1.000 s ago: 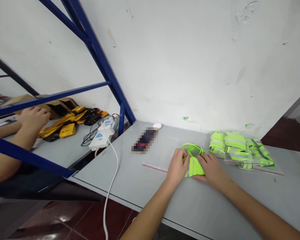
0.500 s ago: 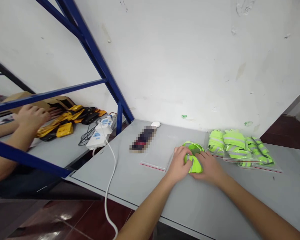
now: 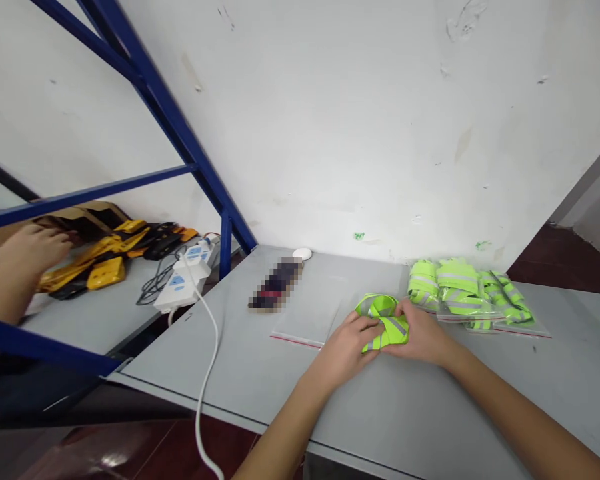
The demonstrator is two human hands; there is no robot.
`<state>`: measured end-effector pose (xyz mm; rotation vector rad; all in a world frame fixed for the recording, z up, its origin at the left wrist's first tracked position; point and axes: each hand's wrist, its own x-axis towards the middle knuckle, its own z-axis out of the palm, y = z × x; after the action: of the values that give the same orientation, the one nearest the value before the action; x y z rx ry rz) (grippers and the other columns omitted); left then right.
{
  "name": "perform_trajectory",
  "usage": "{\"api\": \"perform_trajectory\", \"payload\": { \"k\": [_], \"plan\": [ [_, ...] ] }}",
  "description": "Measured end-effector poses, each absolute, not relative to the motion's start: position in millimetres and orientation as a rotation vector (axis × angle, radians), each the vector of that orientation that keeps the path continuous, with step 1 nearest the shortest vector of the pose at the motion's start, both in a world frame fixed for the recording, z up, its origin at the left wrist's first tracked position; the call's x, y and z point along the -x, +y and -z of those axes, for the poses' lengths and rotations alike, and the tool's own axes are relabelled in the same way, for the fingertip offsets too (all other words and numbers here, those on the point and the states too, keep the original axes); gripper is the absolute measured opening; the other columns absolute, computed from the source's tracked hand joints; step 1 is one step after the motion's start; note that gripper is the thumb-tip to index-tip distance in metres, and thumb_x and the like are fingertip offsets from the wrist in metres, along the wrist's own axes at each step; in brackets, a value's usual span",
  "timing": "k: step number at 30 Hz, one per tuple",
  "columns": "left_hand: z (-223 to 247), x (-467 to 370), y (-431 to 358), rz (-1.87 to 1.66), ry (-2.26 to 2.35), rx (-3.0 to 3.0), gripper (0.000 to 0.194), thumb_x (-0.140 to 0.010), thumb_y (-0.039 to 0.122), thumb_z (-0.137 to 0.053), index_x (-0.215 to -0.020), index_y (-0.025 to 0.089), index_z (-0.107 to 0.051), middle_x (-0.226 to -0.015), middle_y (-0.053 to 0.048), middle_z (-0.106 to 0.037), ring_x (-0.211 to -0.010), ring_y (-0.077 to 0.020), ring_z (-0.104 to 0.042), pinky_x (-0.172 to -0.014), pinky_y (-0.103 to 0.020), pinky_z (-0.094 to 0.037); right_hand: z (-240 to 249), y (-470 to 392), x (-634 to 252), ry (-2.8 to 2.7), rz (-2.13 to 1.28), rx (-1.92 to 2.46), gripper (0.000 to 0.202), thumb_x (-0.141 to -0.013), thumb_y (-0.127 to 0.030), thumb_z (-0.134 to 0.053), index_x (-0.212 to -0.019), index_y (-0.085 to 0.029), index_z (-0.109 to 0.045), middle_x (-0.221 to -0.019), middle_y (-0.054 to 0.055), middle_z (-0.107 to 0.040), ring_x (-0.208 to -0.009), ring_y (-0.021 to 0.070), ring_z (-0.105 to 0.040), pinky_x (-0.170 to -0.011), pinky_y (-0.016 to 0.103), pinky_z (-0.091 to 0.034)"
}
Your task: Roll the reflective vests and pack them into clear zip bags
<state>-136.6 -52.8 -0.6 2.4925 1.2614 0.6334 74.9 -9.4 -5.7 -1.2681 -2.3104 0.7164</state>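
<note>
Since the earlier frame the two hands have come closer together on the green vest, and the bundle now looks more compact and lifted a little at its far loop. The grey table carries everything; a blue rack frame stands at its left, where another person's hand rests near some yellow items. A white cable hangs over the table edge. At the far right lie bagged green vests, near the bundle but apart from it. An empty clear bag lies flat just left of the bundle. The left hand has fingers curled on the vest's left side; the right hand grips its right side, fingers closed on the cloth.
</note>
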Motion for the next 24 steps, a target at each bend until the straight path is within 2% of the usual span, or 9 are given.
{"api": "perform_trajectory", "payload": {
  "k": [3, 5, 10, 15, 17, 19, 22, 24],
  "plan": [
    [-2.5, 137.2, -50.2, -0.648, 1.275, -2.482, 0.025, -0.090, 0.025, -0.057, -0.114, 0.023, -0.061, -0.107, -0.004, -0.069, -0.095, -0.0227, -0.059, -0.086, -0.036, -0.047, 11.9, -12.9, -74.2, -2.343, -0.463, 1.117, 0.037, -0.073, -0.045, -0.071, -0.089, -0.021, -0.047, -0.091, 0.006, -0.058, -0.088, 0.0244, -0.056, -0.072, 0.035, -0.045],
    [-5.0, 136.6, -51.1, -0.701, 1.336, -2.373, 0.023, -0.091, 0.031, -0.055, -0.113, 0.023, -0.059, -0.105, -0.003, -0.069, -0.093, -0.0221, -0.061, -0.083, -0.036, -0.047, 14.3, -14.0, -72.5, -2.352, -0.357, 1.076, 0.031, -0.081, -0.046, -0.064, -0.087, -0.021, -0.049, -0.090, 0.007, -0.059, -0.089, 0.0249, -0.056, -0.075, 0.036, -0.045],
    [0.7, 130.6, -51.4, -0.828, 1.528, -1.994, 0.029, -0.094, 0.041, -0.048, -0.115, 0.022, -0.047, -0.104, -0.004, -0.066, -0.092, -0.0206, -0.063, -0.078, -0.033, -0.050, 11.3, -8.0, -65.5, -2.385, -0.447, 1.252, 0.040, -0.088, -0.059, -0.051, -0.072, -0.022, -0.047, -0.068, -0.001, -0.056, -0.063, 0.0162, -0.055, -0.056, 0.026, -0.039],
    [7.3, 123.3, -44.7, -0.824, 1.739, -2.219, 0.022, -0.097, 0.028, -0.039, -0.110, 0.019, -0.055, -0.112, -0.009, -0.060, -0.105, -0.0236, -0.055, -0.089, -0.039, -0.046, 2.6, 1.8, -58.7, -2.422, -0.413, 1.449, 0.046, -0.093, -0.061, -0.040, -0.068, -0.022, -0.048, -0.054, -0.005, -0.049, -0.052, 0.0137, -0.050, -0.049, 0.023, -0.035],
    [5.8, 121.6, -46.3, -0.719, 1.807, -2.397, 0.025, -0.097, 0.025, -0.039, -0.113, 0.022, -0.058, -0.124, -0.009, -0.057, -0.113, -0.0264, -0.051, -0.093, -0.044, -0.043, 2.3, 2.1, -56.7, -2.441, -0.355, 1.478, 0.044, -0.095, -0.056, -0.039, -0.071, -0.022, -0.050, -0.059, -0.002, -0.053, -0.055, 0.0147, -0.052, -0.050, 0.024, -0.035],
    [3.3, 120.0, -50.6, -0.613, 1.838, -2.531, 0.030, -0.097, 0.030, -0.041, -0.122, 0.023, -0.055, -0.136, -0.009, -0.052, -0.120, -0.0291, -0.047, -0.097, -0.048, -0.039, 4.1, -0.2, -54.5, -2.437, -0.265, 1.519, 0.039, -0.098, -0.048, -0.035, -0.078, -0.020, -0.054, -0.073, 0.004, -0.059, -0.064, 0.0177, -0.056, -0.054, 0.026, -0.038],
    [1.5, 116.9, -56.5, -0.490, 1.799, -2.598, 0.055, -0.090, 0.046, -0.052, -0.137, 0.019, -0.044, -0.146, -0.013, -0.043, -0.128, -0.0328, -0.043, -0.104, -0.052, -0.033, 7.8, -5.8, -51.2, -2.442, -0.122, 1.523, 0.031, -0.099, -0.032, -0.032, -0.092, -0.016, -0.057, -0.093, 0.014, -0.061, -0.086, 0.0250, -0.057, -0.069, 0.034, -0.043],
    [2.7, 115.3, -56.4, -0.432, 1.788, -2.556, 0.071, -0.082, 0.052, -0.061, -0.140, 0.016, -0.040, -0.145, -0.017, -0.044, -0.129, -0.0356, -0.043, -0.106, -0.054, -0.031, 9.5, -9.2, -50.3, -2.487, -0.072, 1.447, 0.027, -0.098, -0.024, -0.033, -0.100, -0.015, -0.058, -0.100, 0.015, -0.061, -0.097, 0.0279, -0.054, -0.082, 0.041, -0.043]
  ]
}}
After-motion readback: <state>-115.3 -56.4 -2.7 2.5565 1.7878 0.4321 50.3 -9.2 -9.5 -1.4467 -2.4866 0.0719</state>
